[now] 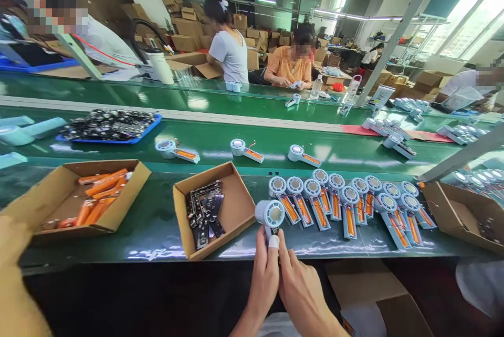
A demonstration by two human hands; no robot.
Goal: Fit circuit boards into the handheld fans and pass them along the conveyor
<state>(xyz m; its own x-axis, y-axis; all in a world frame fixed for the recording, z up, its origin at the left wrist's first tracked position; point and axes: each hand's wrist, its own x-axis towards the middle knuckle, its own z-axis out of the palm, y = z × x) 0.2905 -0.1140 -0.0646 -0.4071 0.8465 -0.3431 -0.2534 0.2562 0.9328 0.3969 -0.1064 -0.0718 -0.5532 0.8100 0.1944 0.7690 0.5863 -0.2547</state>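
Above the bench's front edge I hold a light blue handheld fan [270, 213], its round head up and its handle toward me. My left hand [264, 269] is closed round the handle, with a white cover on its thumb. My right hand [296, 274] is closed against the handle from the other side, its fingers hiding most of it. A dark circuit board [274, 231] shows just below the fan head. To the left is a cardboard box [242, 200] with black circuit boards [207, 211] in it. On the right lie several similar fans [315, 195] with orange batteries in their open handles.
A cardboard box [59, 185] of orange batteries [104, 190] stands left, near another person's arm [16, 279]. A blue tray [147, 133] heaped with boards and several spaced fans [246, 150] rest on the green conveyor [208, 140]. Another box [452, 200] is right. Co-workers sit opposite.
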